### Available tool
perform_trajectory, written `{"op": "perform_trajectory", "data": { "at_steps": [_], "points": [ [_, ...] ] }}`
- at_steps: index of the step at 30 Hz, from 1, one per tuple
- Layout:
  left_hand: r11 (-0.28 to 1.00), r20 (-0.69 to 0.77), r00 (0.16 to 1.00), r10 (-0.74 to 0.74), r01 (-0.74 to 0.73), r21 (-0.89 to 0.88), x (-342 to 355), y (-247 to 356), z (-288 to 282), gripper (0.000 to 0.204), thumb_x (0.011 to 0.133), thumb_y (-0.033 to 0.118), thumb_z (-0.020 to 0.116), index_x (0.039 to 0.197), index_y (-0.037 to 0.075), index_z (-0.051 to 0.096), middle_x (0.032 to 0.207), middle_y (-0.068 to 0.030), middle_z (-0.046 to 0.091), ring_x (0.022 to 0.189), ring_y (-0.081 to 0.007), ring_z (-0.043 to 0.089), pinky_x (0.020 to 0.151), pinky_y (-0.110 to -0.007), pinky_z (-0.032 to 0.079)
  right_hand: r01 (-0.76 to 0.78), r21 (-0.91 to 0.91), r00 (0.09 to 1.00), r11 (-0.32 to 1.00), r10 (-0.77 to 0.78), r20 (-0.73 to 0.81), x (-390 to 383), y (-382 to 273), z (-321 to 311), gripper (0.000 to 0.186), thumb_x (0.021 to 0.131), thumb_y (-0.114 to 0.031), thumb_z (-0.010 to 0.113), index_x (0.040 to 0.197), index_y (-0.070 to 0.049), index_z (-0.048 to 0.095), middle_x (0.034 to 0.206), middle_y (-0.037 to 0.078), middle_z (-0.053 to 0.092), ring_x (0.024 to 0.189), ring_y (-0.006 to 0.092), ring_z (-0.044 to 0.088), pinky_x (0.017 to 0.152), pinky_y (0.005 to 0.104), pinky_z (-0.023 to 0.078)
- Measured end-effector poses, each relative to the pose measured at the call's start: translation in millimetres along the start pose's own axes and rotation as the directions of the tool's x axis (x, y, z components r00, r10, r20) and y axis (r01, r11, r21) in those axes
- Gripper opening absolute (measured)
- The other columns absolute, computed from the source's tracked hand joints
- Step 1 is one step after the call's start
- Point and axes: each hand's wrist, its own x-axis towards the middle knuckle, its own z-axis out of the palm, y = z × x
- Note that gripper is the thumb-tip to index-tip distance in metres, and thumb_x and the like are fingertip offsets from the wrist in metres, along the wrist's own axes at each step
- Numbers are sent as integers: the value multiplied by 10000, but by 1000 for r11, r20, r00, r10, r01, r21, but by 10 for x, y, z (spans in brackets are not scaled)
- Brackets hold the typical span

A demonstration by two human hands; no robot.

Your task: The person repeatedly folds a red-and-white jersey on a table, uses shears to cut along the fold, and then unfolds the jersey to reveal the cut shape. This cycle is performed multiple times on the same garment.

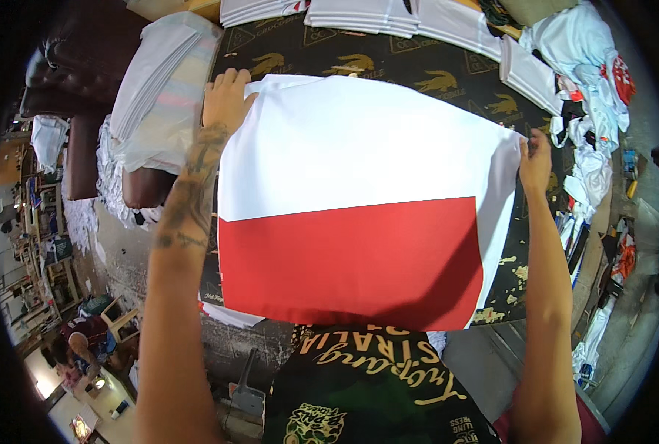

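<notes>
A large cloth panel [366, 140], white in its far part and red in its near part, lies spread over a dark patterned tabletop [285, 44]. At its far left corner is my left hand [226, 100], palm down, fingers apart and the thumb against the cloth's edge. My right hand [537, 163] pinches the far right corner, where the white fabric is drawn up in a fold. A shadow falls over the right side of the red part. The near edge of the cloth hangs close to my shirt.
Folded white fabric stacks [363, 16] line the far table edge. To the left, a pile of white pieces in clear plastic [159, 89] rests on brown padded seating [85, 74]. Loose white cloths [577, 52] heap up at the right. Another person [85, 340] is at the lower left.
</notes>
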Motion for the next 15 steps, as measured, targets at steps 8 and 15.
{"op": "perform_trajectory", "data": {
  "at_steps": [8, 15],
  "points": [
    [913, 181, 975, -128, 187, -362, -3373, 1337, -395, 197, 1000, 218, 655, 1112, 56, 667, 1127, -207, 646, 1107, -432, 601, 1014, -550, 453, 465, 242, 577, 851, -499, 647, -3054, -263, -1070, 217, 881, -43, 687, 1098, -49, 678, 1092, 195, 648, 1065, 439, 629, 937, 512, 542],
    [-329, 580, 29, -814, 800, -502, -5634, 1157, 526, 805, 1036, 665, 535, 1433, -35, 545, 1390, -250, 597, 1318, -431, 534, 1060, -603, 446, -96, -89, 55, 991, 94, 994, -4743, 1298, -1096, 507, 836, -438, 865, 1152, -53, 767, 1208, 189, 764, 1145, 362, 725, 962, 443, 573]
  ]
}}
